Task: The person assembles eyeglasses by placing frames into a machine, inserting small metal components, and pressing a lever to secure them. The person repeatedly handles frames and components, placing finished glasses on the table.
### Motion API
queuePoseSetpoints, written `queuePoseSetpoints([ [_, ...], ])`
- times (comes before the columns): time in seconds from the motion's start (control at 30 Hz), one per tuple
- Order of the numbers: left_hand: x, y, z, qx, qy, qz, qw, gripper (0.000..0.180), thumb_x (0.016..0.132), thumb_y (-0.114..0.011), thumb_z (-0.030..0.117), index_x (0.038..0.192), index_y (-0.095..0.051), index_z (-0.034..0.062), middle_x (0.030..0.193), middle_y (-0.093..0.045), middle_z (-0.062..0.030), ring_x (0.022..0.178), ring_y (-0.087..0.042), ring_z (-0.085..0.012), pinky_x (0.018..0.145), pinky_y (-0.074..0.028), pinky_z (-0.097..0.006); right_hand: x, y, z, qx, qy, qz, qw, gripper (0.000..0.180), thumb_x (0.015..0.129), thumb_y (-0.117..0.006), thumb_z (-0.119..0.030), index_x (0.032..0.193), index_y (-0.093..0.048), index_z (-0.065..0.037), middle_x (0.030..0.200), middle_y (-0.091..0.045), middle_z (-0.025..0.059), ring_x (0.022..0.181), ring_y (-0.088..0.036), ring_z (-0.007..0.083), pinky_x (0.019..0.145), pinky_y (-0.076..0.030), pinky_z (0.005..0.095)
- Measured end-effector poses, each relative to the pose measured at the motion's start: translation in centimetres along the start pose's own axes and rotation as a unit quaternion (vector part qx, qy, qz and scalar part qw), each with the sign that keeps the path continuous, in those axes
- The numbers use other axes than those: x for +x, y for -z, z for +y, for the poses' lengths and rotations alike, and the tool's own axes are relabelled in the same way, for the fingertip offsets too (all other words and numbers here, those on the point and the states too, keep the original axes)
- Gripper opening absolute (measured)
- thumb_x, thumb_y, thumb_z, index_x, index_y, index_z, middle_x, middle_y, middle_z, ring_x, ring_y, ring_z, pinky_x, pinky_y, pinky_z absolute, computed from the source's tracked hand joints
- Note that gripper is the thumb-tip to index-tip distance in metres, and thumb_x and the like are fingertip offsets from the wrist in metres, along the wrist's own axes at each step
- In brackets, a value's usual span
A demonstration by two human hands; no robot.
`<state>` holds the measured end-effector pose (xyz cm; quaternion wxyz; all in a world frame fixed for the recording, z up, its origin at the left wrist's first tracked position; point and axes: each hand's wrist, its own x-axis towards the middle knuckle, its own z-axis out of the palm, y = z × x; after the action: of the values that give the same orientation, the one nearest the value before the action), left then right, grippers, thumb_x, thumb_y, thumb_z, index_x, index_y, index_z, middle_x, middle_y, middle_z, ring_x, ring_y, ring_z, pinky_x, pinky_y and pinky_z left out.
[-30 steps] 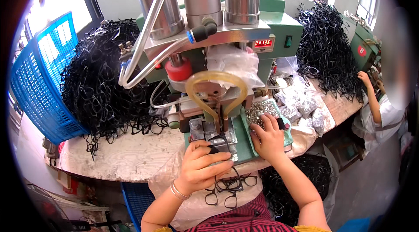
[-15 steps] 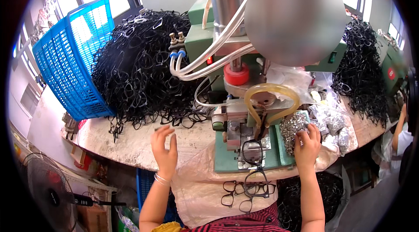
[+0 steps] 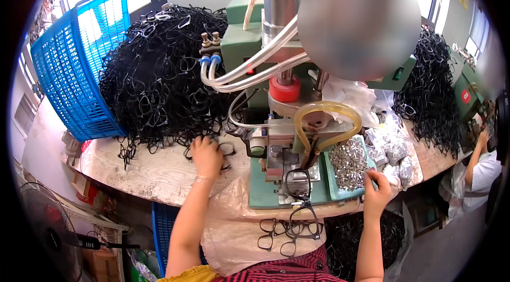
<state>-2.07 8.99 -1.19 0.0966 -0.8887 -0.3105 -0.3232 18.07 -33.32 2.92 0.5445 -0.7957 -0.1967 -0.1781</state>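
Note:
My left hand [image 3: 207,157] is at the near edge of a big heap of black eyeglass frames [image 3: 159,77], its fingers bent down on one eyeglass frame [image 3: 227,148] that shows on both sides of the hand. My right hand [image 3: 376,191] is beside a green tray [image 3: 340,195] of small shiny metal parts [image 3: 348,165]. Its thumb and fingers are pinched together; what they hold is too small to make out. Between my hands a green press machine [image 3: 260,189] has an eyeglass frame [image 3: 304,205] hanging at its front, tilted downward, with neither hand on it.
A blue basket [image 3: 74,75] lies tipped at the left. Several loose frames [image 3: 276,229] lie on the cloth over my lap. Bags of metal parts [image 3: 396,153] sit right of the tray, before another frame heap [image 3: 427,93]. A fan [image 3: 50,229] stands lower left; a co-worker's arm [image 3: 475,160] is far right.
My left hand has gone from raised and empty above the table to the eyeglass frames at the heap's edge. My right hand has drawn back from the metal parts to the tray's right side, fingers pinched.

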Motion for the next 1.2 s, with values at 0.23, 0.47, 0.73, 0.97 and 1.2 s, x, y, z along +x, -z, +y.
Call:
queuePoseSetpoints([
  [0.23, -2.4, 7.8, -1.9, -0.054, -0.060, -0.031, 0.996, 0.009, 0.084, -0.067, 0.013, 0.089, -0.071, 0.0064, 0.091, -0.065, -0.0078, 0.094, -0.057, -0.0308, 0.094, -0.041, -0.050, -0.9, 0.3, -6.6, 0.085, 0.037, -0.116, 0.989, 0.014, 0.080, -0.068, 0.006, 0.093, -0.071, 0.001, 0.089, -0.069, 0.0098, 0.084, -0.066, 0.0207, 0.078, -0.049, 0.0312],
  [0.47, -2.3, 7.7, 4.0, -0.405, 0.159, 0.066, 0.898, 0.010, 0.096, -0.063, 0.010, 0.090, -0.064, 0.0022, 0.082, -0.060, -0.0053, 0.072, -0.054, -0.0163, 0.065, -0.042, -0.029, 1.8, -8.2, -10.5, 0.238, 0.044, -0.151, 0.958, 0.025, 0.078, -0.071, 0.001, 0.102, -0.063, 0.001, 0.094, -0.068, 0.0099, 0.087, -0.064, 0.0187, 0.080, -0.049, 0.0319],
  [0.73, -0.7, 13.0, 9.0, -0.722, 0.126, 0.090, 0.675, 0.014, 0.102, -0.052, 0.006, 0.111, -0.058, -0.0011, 0.107, -0.063, -0.0113, 0.093, -0.063, -0.0181, 0.081, -0.056, -0.033, 0.8, -7.6, -12.4, 0.318, -0.054, -0.205, 0.924, 0.056, 0.079, -0.072, 0.001, 0.129, -0.047, 0.003, 0.093, -0.066, 0.0068, 0.094, -0.062, 0.0127, 0.092, -0.045, 0.0275],
  [0.97, 5.4, 19.5, 12.8, -0.654, -0.070, 0.120, 0.743, 0.018, 0.101, -0.056, 0.012, 0.105, -0.054, -0.0052, 0.103, -0.063, -0.0182, 0.094, -0.064, -0.0224, 0.077, -0.060, -0.037, 1.5, -7.3, -14.0, 0.319, -0.017, -0.232, 0.919, 0.062, 0.078, -0.071, 0.000, 0.132, -0.042, 0.006, 0.089, -0.066, 0.0080, 0.093, -0.064, 0.0155, 0.093, -0.045, 0.0292],
  [1.2, 5.8, 19.5, 13.4, -0.667, -0.072, 0.112, 0.733, 0.016, 0.101, -0.055, 0.011, 0.104, -0.054, -0.0054, 0.101, -0.064, -0.0174, 0.089, -0.066, -0.0218, 0.075, -0.062, -0.038, 2.2, -6.9, -14.3, 0.276, -0.031, -0.264, 0.924, 0.066, 0.079, -0.072, -0.001, 0.136, -0.039, 0.007, 0.089, -0.067, 0.0072, 0.094, -0.064, 0.0163, 0.092, -0.046, 0.0299],
])
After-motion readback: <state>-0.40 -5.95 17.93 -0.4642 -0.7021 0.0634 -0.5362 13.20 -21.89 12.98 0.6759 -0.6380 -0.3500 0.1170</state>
